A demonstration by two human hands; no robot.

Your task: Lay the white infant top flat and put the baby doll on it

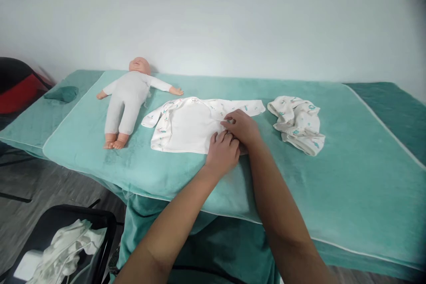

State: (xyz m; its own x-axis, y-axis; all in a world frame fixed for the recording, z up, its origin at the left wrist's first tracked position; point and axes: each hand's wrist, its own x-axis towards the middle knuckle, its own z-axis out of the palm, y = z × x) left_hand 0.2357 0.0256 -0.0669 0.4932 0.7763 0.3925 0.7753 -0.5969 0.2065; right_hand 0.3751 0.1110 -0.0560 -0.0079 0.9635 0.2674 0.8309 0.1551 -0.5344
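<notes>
A small white baby shirt with a coloured print lies spread on the teal towel, sleeves out to both sides. Both my hands rest on its right side. My left hand has its fingers curled down onto the cloth. Just beyond it, my right hand pinches the shirt's edge. A doll in a white suit lies on its back to the left of the shirt. A crumpled printed garment sits to the right.
The towel covers a long table against a pale wall. A dark green cloth lies at the table's far left end. On the floor at lower left stands a black bin holding white cloths. A red and black chair is at the left.
</notes>
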